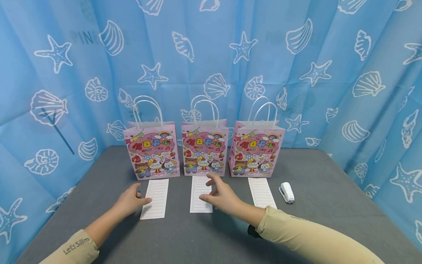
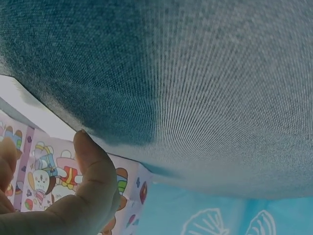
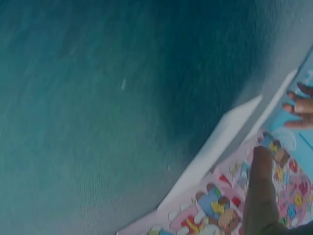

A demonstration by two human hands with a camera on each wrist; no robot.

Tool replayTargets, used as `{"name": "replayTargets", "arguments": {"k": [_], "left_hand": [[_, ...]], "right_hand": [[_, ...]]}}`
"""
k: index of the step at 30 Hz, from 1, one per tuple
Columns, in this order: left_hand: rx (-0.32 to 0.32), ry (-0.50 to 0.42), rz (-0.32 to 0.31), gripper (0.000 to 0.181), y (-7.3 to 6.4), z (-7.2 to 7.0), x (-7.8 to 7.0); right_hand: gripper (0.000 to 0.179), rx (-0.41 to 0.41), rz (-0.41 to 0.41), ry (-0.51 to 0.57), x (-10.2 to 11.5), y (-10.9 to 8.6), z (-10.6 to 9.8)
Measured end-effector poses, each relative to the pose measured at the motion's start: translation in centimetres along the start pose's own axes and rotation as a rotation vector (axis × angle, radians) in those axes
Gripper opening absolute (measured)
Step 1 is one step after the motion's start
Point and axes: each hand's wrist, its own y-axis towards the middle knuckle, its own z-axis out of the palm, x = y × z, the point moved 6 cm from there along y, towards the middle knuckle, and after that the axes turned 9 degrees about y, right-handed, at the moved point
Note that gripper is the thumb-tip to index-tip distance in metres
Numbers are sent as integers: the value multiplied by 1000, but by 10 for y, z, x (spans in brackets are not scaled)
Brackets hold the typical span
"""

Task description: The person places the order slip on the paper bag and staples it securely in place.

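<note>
My left hand (image 1: 130, 200) is beside the left lined paper slip (image 1: 156, 200), its thumb overlapping the slip's left edge. In the left wrist view that thumb (image 2: 95, 171) stands against the white slip (image 2: 41, 115), with a bag's printed front behind. Over the middle lined slip (image 1: 200, 203) hovers my right hand (image 1: 224, 196), thumb and fingers spread apart with nothing between them. The right wrist view has its thumb (image 3: 261, 196) near the white slip (image 3: 215, 147). A third slip (image 1: 262, 190) lies to the right, its lower end partly behind my right forearm.
Three pink cartoon gift bags with white handles, left (image 1: 153, 150), middle (image 1: 204, 152) and right (image 1: 255, 152), stand upright in a row behind the slips. A small white stapler (image 1: 287, 192) lies right of the third slip. A blue shell-print curtain (image 1: 211, 55) hangs behind the grey table (image 1: 178, 242).
</note>
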Motion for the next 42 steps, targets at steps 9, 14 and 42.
{"name": "replayTargets", "arguments": {"k": [9, 14, 42], "left_hand": [[20, -37, 3, 75, -1, 2, 2], [36, -66, -4, 76, -1, 3, 2], [139, -93, -46, 89, 8, 8, 5]], "right_hand": [[71, 70, 70, 91, -2, 8, 22], [71, 80, 86, 102, -2, 12, 32], [92, 125, 211, 142, -6, 36, 70]]}}
